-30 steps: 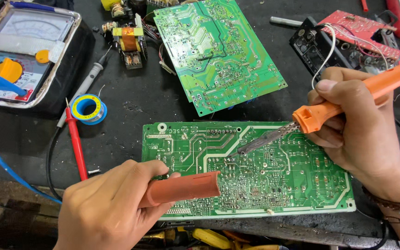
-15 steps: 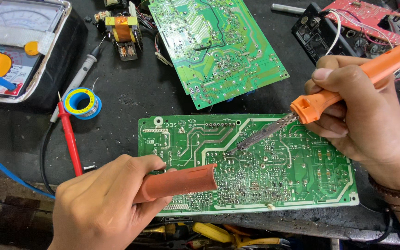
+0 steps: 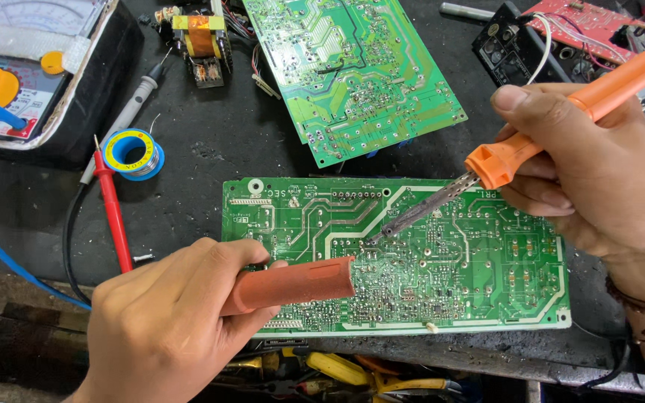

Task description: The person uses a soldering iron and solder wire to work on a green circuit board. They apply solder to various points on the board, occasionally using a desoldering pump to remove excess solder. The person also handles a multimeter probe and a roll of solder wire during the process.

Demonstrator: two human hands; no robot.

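A green circuit board lies solder side up at the front of a dark bench. My right hand grips an orange-handled soldering iron; its metal tip reaches down-left onto the board near the middle. My left hand holds a reddish-brown cylindrical tool, which lies across the board's lower left part, its end close to the iron's tip.
A second green board lies behind. At the left are an analog multimeter, red and grey probes, a solder spool and a small transformer. A black box with a red board is at back right. Yellow-handled tools lie below the bench edge.
The view has shifted slightly. The iron's tip has moved a little left and down along the board toward the reddish tool. Both hands keep their grip.
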